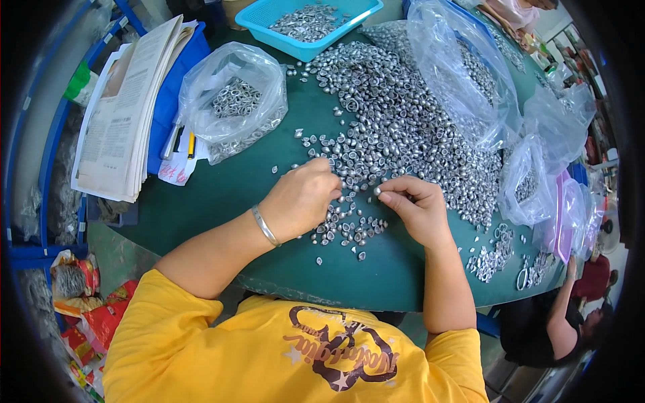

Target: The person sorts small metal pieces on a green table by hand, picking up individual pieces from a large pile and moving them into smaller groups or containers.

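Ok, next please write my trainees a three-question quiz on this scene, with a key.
1. What is the right hand pinching?
a) a pen
b) a small silvery piece
c) a plastic bag
2. True or false: a silvery bracelet circles the left wrist.
3. Fill in: the basket beyond the big pile of pieces is light ____.

Key: 1 b; 2 true; 3 blue.

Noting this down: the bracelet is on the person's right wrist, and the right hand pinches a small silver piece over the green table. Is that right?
Not quite: the head view shows the bracelet on the wrist of the left hand. The right hand does pinch a small silver piece over the green table.
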Available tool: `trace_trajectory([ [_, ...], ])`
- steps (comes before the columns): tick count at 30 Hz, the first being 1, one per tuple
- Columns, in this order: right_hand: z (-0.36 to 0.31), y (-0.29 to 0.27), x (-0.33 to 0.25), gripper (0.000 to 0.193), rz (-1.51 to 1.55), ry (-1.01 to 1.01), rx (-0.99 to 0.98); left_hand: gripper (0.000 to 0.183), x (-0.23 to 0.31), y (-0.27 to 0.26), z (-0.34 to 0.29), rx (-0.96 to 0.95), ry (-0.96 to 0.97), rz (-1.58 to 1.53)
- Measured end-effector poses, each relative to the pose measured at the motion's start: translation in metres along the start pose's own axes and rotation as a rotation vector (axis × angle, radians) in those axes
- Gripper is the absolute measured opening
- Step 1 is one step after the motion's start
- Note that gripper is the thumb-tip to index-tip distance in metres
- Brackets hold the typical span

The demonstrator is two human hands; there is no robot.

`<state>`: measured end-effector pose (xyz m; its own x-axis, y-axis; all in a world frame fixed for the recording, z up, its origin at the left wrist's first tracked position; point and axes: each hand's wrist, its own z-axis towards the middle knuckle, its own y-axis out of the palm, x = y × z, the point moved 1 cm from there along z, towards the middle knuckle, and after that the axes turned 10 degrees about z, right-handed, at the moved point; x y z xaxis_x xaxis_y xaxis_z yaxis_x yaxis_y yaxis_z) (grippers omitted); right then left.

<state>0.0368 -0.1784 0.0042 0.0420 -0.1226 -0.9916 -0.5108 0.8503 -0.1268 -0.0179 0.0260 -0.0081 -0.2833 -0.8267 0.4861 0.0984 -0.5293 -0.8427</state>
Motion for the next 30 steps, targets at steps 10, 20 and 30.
trace_trajectory([
  [10,-0.003,-0.014,0.008,0.007,1.194,0.104,-0.232,0.006,-0.002,-0.015,0.005,-0.34,-0.527,-1.463],
  [20,-0.004,0.009,0.002,0.008,-0.019,-0.014,0.091,0.007,-0.018,-0.038,0.011,-0.099,-0.559,-1.334],
  [30,0.004,0.03,0.004,0.011,-0.677,-0.344,0.036,0.01,-0.013,-0.014,0.002,-0.073,-0.011,0.02],
])
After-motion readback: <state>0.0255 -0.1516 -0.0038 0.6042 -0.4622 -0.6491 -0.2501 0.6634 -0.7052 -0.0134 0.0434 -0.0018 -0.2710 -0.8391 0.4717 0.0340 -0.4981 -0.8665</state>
